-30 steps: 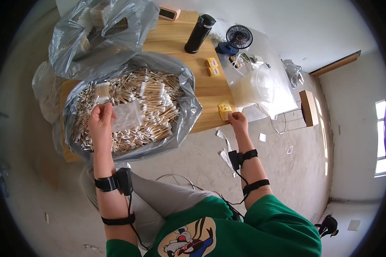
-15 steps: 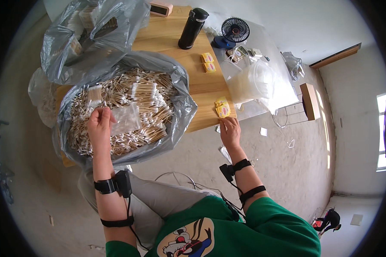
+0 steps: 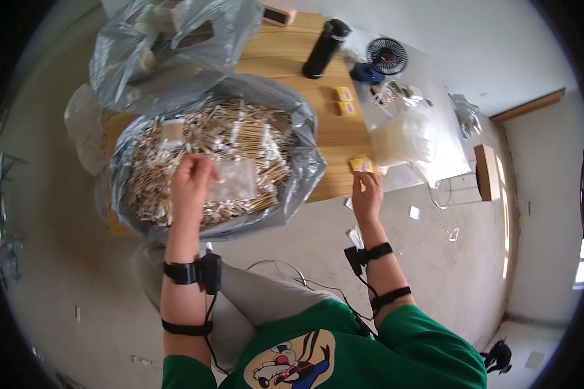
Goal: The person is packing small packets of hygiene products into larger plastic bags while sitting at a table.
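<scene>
Between the thumb and fingers of my left hand (image 3: 191, 185) is a small clear plastic bag (image 3: 237, 181), lying flat over a heap of cotton swabs (image 3: 256, 139). The swabs, with pale wooden sticks and white tips, fill a large grey plastic bag (image 3: 310, 155) with its mouth spread wide. A neat bundle of swabs (image 3: 172, 131) lies on the heap just beyond that hand. At the table's near right corner, my right hand (image 3: 368, 194) has its fingers closed at the edge of a small stack of yellow cards (image 3: 361, 163). Its fingertips are partly hidden and blurred.
Two more yellow stacks (image 3: 345, 102) lie farther back on the wooden table (image 3: 285, 48). Behind them stand a black flask (image 3: 326, 49) and a small fan (image 3: 387, 57). Clear plastic bags (image 3: 405, 137) are piled at the right. Another grey bag (image 3: 169, 71) sits at the back left.
The whole view has shifted, so the table and both hands appear farther right. My left hand still holds the clear bag; my right fingers now cover more of the near yellow stack.
</scene>
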Motion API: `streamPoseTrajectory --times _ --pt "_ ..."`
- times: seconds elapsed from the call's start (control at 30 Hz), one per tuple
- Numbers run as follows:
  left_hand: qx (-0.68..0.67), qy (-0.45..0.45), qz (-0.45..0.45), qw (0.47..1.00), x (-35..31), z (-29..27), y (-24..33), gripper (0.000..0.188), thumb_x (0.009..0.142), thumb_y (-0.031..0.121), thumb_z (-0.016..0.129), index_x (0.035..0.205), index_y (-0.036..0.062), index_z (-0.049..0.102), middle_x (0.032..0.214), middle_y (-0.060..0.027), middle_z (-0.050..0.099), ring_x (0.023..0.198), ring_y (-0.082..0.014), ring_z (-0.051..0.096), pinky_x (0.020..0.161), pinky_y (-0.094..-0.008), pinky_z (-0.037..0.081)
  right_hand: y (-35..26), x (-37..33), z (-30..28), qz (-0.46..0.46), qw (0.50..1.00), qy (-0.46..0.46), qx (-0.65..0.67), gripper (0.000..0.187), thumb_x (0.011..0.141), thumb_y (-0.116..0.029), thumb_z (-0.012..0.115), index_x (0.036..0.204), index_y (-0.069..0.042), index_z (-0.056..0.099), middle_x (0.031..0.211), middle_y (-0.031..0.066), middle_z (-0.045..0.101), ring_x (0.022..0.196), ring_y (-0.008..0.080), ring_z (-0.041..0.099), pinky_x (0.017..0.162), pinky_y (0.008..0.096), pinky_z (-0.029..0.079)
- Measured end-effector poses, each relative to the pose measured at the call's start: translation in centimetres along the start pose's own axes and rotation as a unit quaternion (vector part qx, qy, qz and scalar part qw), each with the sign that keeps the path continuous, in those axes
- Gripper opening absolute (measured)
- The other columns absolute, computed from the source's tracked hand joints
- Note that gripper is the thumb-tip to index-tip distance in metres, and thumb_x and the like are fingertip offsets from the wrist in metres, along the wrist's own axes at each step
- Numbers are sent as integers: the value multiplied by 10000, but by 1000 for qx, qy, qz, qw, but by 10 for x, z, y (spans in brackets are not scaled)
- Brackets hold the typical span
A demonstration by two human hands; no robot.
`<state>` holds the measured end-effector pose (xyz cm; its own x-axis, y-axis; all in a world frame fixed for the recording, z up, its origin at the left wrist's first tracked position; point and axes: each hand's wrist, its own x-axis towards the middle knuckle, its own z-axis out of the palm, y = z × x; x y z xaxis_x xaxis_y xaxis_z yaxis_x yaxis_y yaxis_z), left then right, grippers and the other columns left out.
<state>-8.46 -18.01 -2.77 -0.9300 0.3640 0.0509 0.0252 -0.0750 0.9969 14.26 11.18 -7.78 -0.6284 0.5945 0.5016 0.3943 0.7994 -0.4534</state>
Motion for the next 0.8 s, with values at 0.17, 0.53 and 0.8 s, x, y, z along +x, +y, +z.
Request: streamPoseTrajectory --times 0.17,0.53,0.8 --pt "-57 -83 -53 993 -7 25 17 176 925 225 572 827 80 555 643 7 592 470 1 333 431 -174 238 -95 5 5 151 858 -162 464 324 879 -36 582 1188 -33 483 888 54 597 820 125 570 711 262 467" --pt "89 6 -12 996 0 6 15 218 927 221 571 787 55 555 592 40 470 514 -25 398 471 -184 291 -87 68 10 158 917 -137 340 317 802 56 551 1089 -12 434 747 71 587 657 124 576 577 248 457" --pt "74 23 -7 997 0 -4 10 283 932 274 555 782 34 555 573 0 511 538 -63 485 493 -241 380 78 132 58 147 968 -197 -55 392 736 -90 620 1098 -31 481 868 164 627 830 332 607 729 409 486"
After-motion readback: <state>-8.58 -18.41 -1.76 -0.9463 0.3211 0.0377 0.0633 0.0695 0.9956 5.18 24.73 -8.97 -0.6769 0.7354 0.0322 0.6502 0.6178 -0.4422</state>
